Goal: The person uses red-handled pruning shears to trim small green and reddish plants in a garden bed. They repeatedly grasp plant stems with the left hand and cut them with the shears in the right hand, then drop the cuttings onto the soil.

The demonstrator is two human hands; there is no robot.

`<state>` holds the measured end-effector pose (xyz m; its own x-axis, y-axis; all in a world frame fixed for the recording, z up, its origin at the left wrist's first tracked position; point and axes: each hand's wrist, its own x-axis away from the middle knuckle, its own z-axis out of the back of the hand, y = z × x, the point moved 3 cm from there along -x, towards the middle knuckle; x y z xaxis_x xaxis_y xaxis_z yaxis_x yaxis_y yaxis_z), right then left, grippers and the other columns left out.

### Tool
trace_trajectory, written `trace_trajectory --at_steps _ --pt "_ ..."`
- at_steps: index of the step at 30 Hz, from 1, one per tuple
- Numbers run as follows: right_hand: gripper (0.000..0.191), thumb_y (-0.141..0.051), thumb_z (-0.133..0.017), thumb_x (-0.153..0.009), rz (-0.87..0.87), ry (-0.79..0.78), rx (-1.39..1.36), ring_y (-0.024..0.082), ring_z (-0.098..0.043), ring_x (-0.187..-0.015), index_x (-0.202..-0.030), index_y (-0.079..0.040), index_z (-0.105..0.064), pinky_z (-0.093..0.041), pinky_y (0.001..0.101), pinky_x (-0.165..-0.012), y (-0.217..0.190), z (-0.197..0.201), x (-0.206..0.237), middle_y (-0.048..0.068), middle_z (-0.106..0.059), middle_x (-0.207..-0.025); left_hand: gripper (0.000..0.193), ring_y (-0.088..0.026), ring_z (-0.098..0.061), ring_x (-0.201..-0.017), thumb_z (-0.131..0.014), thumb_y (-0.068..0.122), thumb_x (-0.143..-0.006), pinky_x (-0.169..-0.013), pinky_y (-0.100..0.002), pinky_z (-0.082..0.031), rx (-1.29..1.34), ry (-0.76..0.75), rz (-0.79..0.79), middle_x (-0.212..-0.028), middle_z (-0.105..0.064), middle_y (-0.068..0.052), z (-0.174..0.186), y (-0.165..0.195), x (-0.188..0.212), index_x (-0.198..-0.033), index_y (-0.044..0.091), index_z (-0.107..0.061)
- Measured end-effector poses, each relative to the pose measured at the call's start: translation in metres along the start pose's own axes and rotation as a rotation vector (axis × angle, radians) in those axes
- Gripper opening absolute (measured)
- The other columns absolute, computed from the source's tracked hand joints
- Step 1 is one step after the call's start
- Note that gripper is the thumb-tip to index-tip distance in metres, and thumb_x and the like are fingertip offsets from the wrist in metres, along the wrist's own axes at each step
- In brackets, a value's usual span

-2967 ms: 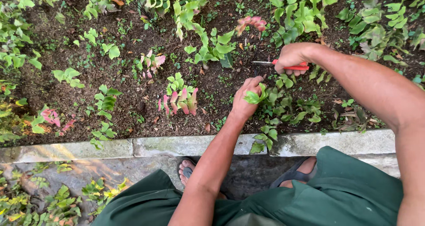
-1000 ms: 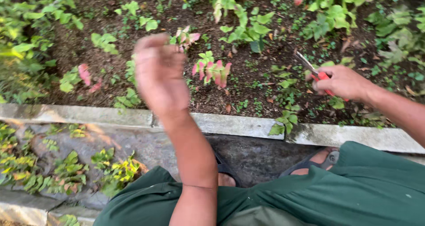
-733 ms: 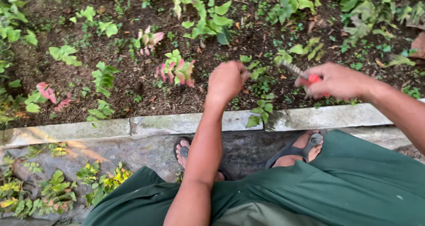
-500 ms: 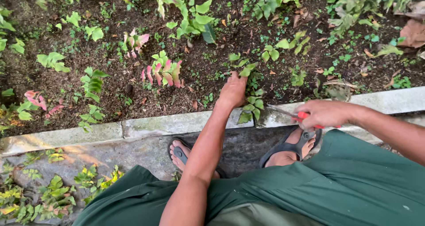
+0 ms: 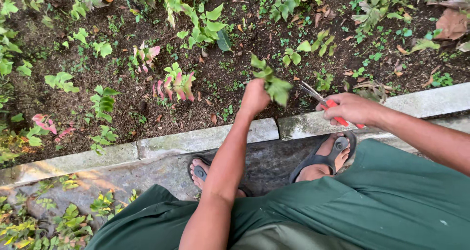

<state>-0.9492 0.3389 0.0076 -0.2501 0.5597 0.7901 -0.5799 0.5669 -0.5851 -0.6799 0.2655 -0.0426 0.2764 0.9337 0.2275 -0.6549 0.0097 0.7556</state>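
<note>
Bottom of frame is green trousers (image 5: 342,211) and sandals (image 5: 325,154) on wet pavement, just below the concrete curb (image 5: 196,140). At center, the left hand (image 5: 254,97) is fisted around a leafy cutting (image 5: 274,83) lifted above the soil. Right of it, the right hand (image 5: 350,108) grips red-handled scissors (image 5: 325,103), blades slightly apart. Pink-green plants (image 5: 176,81) sit further up left.

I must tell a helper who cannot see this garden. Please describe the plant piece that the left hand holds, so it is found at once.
Start at the pale stone curb that edges the soil bed. Just above its joint, the left hand is closed around a leafy green sprig. Unlike the plants around it, it is lifted off the soil, next to the red-handled scissors in the right hand.
</note>
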Motion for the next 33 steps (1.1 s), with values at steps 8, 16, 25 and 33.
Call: trace_trajectory --at_steps 8,16,25,33 --pt "0.039 -0.033 -0.066 -0.086 0.081 0.236 0.811 0.036 -0.071 -0.093 -0.108 -0.001 -0.069 -0.056 0.0494 -0.082 -0.047 -0.031 0.003 0.021 -0.073 -0.102 0.024 -0.02 -0.072 -0.081 -0.075 0.002 -0.086 -0.071 -0.035 -0.058 0.59 -0.01 0.358 -0.097 -0.078 -0.008 0.012 -0.03 -0.004 -0.109 0.008 -0.076" --pt "0.036 -0.03 -0.067 -0.086 0.415 0.58 1.257 0.031 -0.071 -0.076 -0.095 0.004 -0.067 -0.057 0.0445 -0.065 -0.063 -0.039 -0.03 0.02 -0.068 -0.088 0.022 -0.016 -0.074 -0.093 -0.073 -0.002 -0.087 -0.085 -0.032 -0.06 0.788 -0.005 0.412 -0.108 -0.076 -0.007 0.023 -0.026 0.004 -0.108 0.004 -0.072" --pt "0.039 -0.031 -0.068 -0.079 0.431 0.565 1.348 0.031 -0.067 -0.086 -0.099 0.002 -0.065 -0.053 0.0482 -0.075 -0.071 -0.042 -0.052 0.016 -0.066 -0.092 0.031 -0.02 -0.077 -0.096 -0.059 -0.008 -0.089 -0.088 -0.036 -0.061 0.798 -0.037 0.22 -0.11 -0.077 -0.011 0.022 -0.015 -0.007 -0.116 0.004 -0.069" --pt "0.029 -0.024 -0.065 -0.081 0.429 0.526 1.354 0.026 -0.07 -0.077 -0.096 0.0 -0.066 -0.056 0.0412 -0.064 -0.07 -0.038 -0.062 0.014 -0.068 -0.086 0.033 -0.027 -0.073 -0.1 -0.073 0.001 -0.084 -0.095 -0.04 -0.055 -0.029 -0.054 0.161 -0.11 -0.075 -0.015 0.024 0.014 -0.031 -0.115 0.012 -0.077"
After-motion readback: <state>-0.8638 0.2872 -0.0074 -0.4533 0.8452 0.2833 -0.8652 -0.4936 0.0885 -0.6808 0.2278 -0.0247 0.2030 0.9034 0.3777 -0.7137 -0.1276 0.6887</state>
